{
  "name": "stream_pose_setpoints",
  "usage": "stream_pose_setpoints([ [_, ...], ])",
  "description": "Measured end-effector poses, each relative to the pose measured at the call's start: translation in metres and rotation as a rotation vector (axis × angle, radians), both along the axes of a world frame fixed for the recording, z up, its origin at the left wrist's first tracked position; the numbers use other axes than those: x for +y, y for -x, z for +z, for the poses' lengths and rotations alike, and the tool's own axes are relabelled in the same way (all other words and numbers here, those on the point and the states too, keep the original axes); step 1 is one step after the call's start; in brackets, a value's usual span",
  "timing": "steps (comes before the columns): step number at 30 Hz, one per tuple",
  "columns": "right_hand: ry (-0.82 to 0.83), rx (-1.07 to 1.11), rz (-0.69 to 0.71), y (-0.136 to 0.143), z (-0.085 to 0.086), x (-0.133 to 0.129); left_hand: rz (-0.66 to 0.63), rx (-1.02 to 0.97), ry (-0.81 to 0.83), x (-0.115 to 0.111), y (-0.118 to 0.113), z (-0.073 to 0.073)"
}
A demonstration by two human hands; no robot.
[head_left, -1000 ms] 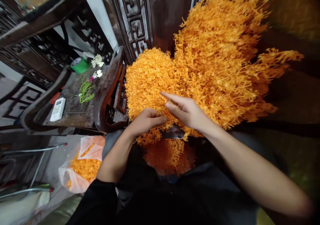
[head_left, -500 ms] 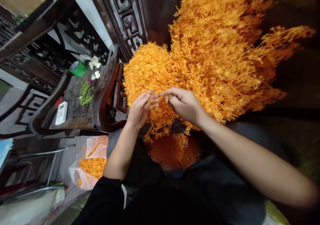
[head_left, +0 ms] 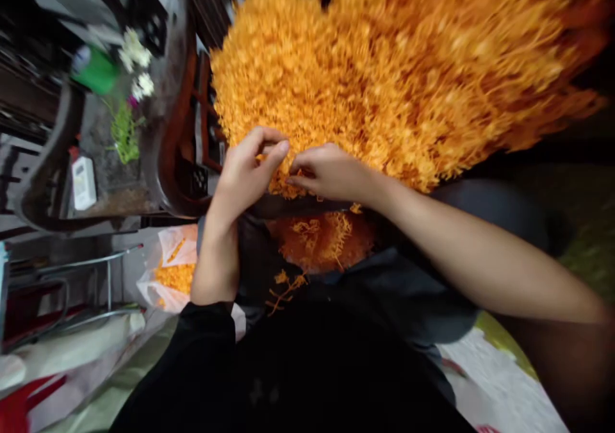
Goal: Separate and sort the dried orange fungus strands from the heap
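Observation:
A large heap of orange, stringy sprigs (head_left: 298, 81) with thin branching strands fills the space before me. My left hand (head_left: 250, 170) is at the heap's near edge, thumb and forefinger drawn together; whatever they pinch does not show. Close to its right, my right hand (head_left: 331, 171) is bent down with its fingers pinched against the heap, and its grip is too hidden to make out. Below the hands, a reddish round surface (head_left: 307, 260) carries a few loose strands. One separate orange sprig (head_left: 286, 289) lies on my dark clothing.
To the left, a dark carved wooden chair (head_left: 166, 164) has a white remote (head_left: 83, 183), a green tape roll (head_left: 98, 71), white flowers (head_left: 134, 50) and green stems (head_left: 123, 132) on its seat. A pale plastic bag (head_left: 170, 244) of orange pieces sits on the floor beside a metal-framed stand (head_left: 108, 279).
My view has tilted down. The hands have turned, and the thin strand seen between them earlier no longer shows. An orange sprig now lies on my clothing.

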State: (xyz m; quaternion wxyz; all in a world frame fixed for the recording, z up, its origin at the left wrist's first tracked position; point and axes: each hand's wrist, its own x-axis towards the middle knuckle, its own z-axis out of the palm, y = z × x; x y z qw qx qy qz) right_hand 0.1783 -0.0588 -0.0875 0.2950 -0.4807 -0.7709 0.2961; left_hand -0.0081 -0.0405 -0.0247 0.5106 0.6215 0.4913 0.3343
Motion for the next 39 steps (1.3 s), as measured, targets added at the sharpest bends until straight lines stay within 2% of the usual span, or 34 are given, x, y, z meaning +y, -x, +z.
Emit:
stream_pose_setpoints([
  [1,-0.003,-0.044,0.016,-0.002,-0.002,0.000,-0.068,0.170,-0.029,-0.011,0.011,-0.006],
  [3,-0.023,-0.082,-0.027,-0.008,-0.003,0.002,-0.290,0.508,-0.046,-0.046,0.026,-0.030],
  [5,-0.057,-0.059,-0.117,-0.013,0.002,0.005,-0.579,0.811,0.004,-0.091,0.029,-0.062],
  [6,-0.072,-0.043,-0.154,-0.015,0.005,0.006,-0.763,0.956,0.061,-0.113,0.026,-0.078],
  [7,-0.083,-0.028,-0.178,-0.017,0.007,0.007,-0.959,1.071,0.105,-0.133,0.022,-0.093],
  [8,-0.093,-0.018,-0.186,-0.018,0.009,0.006,-1.087,1.119,0.097,-0.150,0.018,-0.104],
  [9,-0.100,-0.017,-0.179,-0.018,0.009,0.006,-1.152,1.122,0.090,-0.163,0.013,-0.112],
  [10,-0.106,-0.026,-0.164,-0.018,0.008,0.005,-1.176,1.118,0.061,-0.174,0.009,-0.115],
  [11,-0.111,-0.038,-0.148,-0.017,0.006,0.003,-1.146,1.118,0.023,-0.183,0.005,-0.115],
  [15,-0.105,-0.065,-0.122,-0.016,0.001,0.001,-0.880,1.166,-0.082,-0.204,-0.007,-0.096],
  [17,-0.089,-0.075,-0.121,-0.017,0.003,0.001,-0.834,1.110,-0.107,-0.210,-0.015,-0.087],
  [19,-0.076,-0.078,-0.120,-0.018,0.005,0.003,-0.805,1.062,-0.145,-0.210,-0.025,-0.086],
  [21,-0.071,-0.058,-0.127,-0.019,0.007,0.004,-0.734,1.085,-0.161,-0.205,-0.036,-0.092],
  [23,-0.067,-0.033,-0.136,-0.020,0.006,0.004,-0.652,1.152,-0.132,-0.196,-0.044,-0.104],
  [25,-0.065,-0.002,-0.134,-0.020,0.005,0.005,-0.654,1.160,-0.096,-0.183,-0.049,-0.117],
  [27,-0.062,0.038,-0.125,-0.022,0.007,0.005,-0.699,1.053,-0.116,-0.170,-0.049,-0.125],
  [29,-0.049,0.095,-0.133,-0.026,0.013,0.005,-0.648,0.836,-0.223,-0.156,-0.044,-0.120],
  [30,-0.035,0.134,-0.146,-0.028,0.019,0.004,-0.575,0.709,-0.295,-0.148,-0.041,-0.112],
  [33,0.053,0.334,-0.150,-0.036,0.037,0.000,-0.375,0.359,-0.428,-0.122,-0.027,-0.067],
  [36,0.249,0.612,-0.025,-0.041,0.049,-0.006,-0.324,0.069,-0.307,-0.093,-0.018,-0.015],
  [39,0.433,0.802,0.173,-0.041,0.051,-0.010,-0.294,-0.179,-0.178,-0.060,-0.023,0.019],
])
